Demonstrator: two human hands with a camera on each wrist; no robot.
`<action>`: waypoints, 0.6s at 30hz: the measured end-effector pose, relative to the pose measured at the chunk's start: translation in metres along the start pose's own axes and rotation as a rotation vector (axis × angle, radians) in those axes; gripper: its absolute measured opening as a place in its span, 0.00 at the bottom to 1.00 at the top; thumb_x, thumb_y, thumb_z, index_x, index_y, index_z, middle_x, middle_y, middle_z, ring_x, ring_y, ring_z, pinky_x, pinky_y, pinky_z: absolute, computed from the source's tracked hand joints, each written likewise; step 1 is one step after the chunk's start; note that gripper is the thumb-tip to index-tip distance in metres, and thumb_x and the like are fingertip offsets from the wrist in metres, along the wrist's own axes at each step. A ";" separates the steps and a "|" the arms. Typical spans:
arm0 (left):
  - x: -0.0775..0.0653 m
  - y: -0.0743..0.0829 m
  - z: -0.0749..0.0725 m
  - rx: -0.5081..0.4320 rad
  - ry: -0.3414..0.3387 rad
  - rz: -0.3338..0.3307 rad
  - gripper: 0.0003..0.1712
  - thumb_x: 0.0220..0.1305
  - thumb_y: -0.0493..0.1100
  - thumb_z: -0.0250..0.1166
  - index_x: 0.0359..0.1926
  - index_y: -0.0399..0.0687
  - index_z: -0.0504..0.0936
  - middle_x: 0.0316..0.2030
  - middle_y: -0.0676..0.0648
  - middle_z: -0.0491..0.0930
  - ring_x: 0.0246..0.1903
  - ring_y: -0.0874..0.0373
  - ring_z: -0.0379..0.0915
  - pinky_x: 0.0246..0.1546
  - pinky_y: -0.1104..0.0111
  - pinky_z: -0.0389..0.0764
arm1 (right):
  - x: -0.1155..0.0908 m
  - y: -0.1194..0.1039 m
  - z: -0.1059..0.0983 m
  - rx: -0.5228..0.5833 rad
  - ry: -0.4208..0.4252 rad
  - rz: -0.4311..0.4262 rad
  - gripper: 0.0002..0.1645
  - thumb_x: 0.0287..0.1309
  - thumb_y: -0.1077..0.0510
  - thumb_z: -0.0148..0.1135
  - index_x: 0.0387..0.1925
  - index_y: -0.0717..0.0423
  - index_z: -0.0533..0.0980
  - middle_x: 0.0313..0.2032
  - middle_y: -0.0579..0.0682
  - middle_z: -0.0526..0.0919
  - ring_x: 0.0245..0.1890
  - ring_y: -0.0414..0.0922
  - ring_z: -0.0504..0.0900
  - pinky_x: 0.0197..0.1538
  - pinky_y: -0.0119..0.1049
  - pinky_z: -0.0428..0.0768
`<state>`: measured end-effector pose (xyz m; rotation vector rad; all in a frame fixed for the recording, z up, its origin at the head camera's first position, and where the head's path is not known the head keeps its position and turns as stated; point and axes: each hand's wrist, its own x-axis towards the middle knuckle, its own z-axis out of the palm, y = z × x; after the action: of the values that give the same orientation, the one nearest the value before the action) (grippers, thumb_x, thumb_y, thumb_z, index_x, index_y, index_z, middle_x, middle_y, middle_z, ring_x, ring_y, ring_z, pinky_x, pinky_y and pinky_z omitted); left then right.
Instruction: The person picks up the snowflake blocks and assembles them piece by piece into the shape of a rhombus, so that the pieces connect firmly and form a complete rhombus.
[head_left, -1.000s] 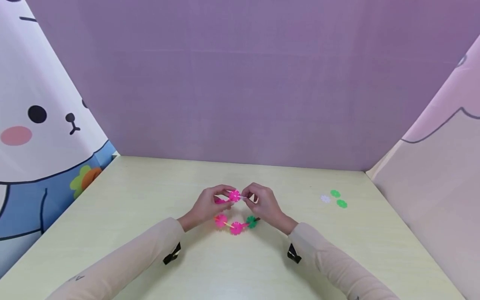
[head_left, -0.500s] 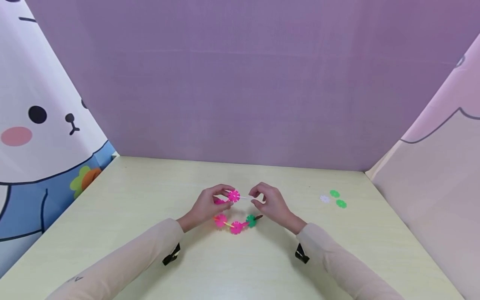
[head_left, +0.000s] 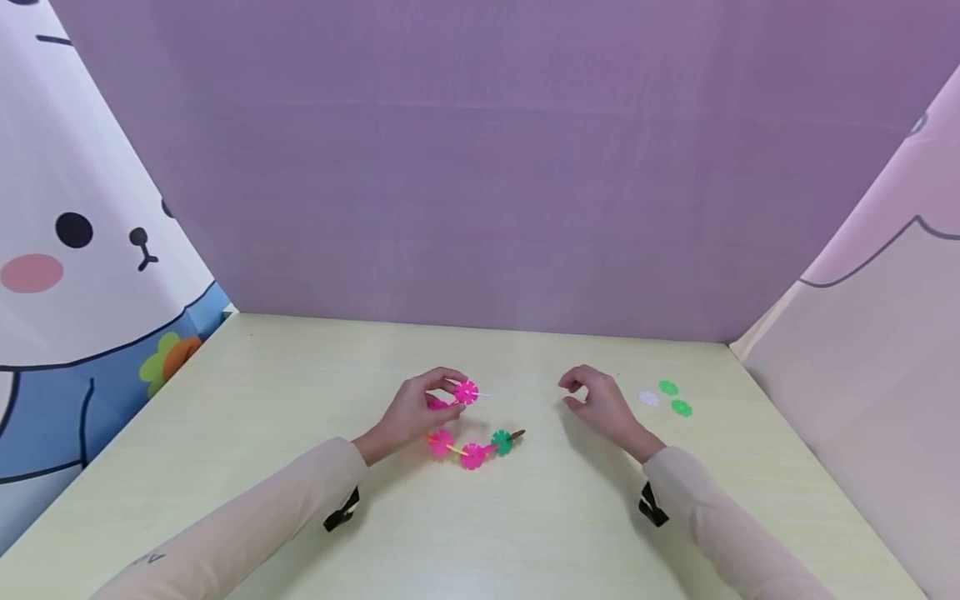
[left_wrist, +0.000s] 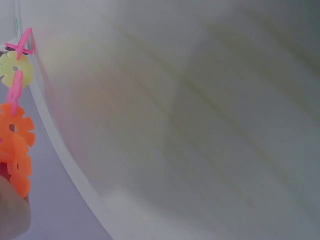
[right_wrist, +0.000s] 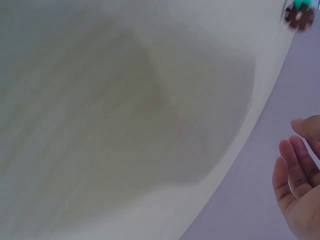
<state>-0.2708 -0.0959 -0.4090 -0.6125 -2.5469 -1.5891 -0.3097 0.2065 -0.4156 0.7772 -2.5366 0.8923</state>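
Observation:
My left hand [head_left: 411, 414] pinches a chain of interlocking snowflake discs, its thumb and fingers around one end. Just past the fingertips a pink disc [head_left: 467, 392] shows flat, with a white disc [head_left: 483, 394] slotted edge-on into its right side. Lower down, the chain curves through another pink disc [head_left: 472, 456] and a green disc [head_left: 502, 442] to a brown disc [head_left: 518, 434]. Orange [left_wrist: 12, 127] and yellow discs [left_wrist: 15, 69] appear at the left edge of the left wrist view. My right hand [head_left: 602, 408] is held apart from the chain, fingers loosely bent and holding nothing.
On the pale table [head_left: 300, 358], a loose white disc [head_left: 649, 398] and two light green discs [head_left: 682, 407] lie to the right of my right hand. A purple panel [head_left: 480, 167] stands behind the table, with printed cloth on both sides.
My right hand was at the white disc; it has let go and moved right, towards the loose discs. My left hand has stayed nearly still with the chain.

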 end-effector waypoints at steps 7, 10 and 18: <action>0.002 -0.010 0.002 0.000 0.016 0.008 0.21 0.51 0.37 0.69 0.48 0.53 0.76 0.39 0.49 0.80 0.36 0.58 0.77 0.33 0.74 0.79 | -0.011 0.031 -0.024 -0.071 -0.038 0.120 0.12 0.43 0.73 0.62 0.35 0.67 0.76 0.34 0.60 0.81 0.35 0.53 0.79 0.43 0.49 0.78; 0.003 -0.010 0.002 0.001 0.015 0.012 0.21 0.51 0.37 0.68 0.47 0.54 0.75 0.39 0.51 0.80 0.37 0.57 0.77 0.33 0.73 0.80 | -0.015 0.043 -0.033 -0.096 -0.050 0.154 0.12 0.44 0.73 0.61 0.35 0.67 0.76 0.34 0.61 0.80 0.35 0.54 0.78 0.43 0.49 0.78; 0.003 -0.010 0.003 -0.002 0.022 0.011 0.21 0.50 0.36 0.69 0.46 0.55 0.75 0.38 0.52 0.79 0.38 0.55 0.77 0.33 0.72 0.80 | -0.024 0.073 -0.054 -0.158 -0.058 0.217 0.12 0.45 0.72 0.59 0.36 0.67 0.76 0.34 0.62 0.80 0.36 0.55 0.78 0.41 0.47 0.76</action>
<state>-0.2771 -0.0967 -0.4179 -0.6056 -2.5224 -1.5856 -0.3265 0.2984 -0.4213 0.4938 -2.7412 0.7303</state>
